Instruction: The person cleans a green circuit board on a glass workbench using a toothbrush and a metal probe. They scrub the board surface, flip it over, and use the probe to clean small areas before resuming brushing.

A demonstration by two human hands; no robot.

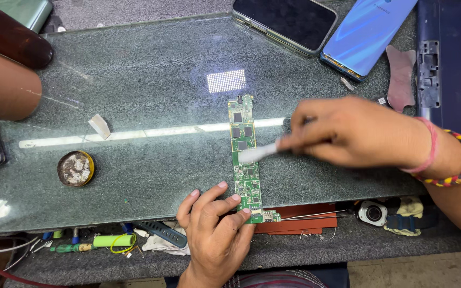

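Observation:
A long narrow green circuit board lies upright on the glass-topped bench. My left hand rests at the glass's near edge, its fingertips pressing the board's lower end. My right hand comes in from the right, wearing a pink thread and a beaded bracelet. It grips a small white brush whose blurred tip lies across the board's middle.
Two phones lie at the back: a dark-screened phone and a blue phone back. A round yellow tin and a small white scrap sit at left. Brown tape rolls stand far left. Tools and tweezers lie below the glass.

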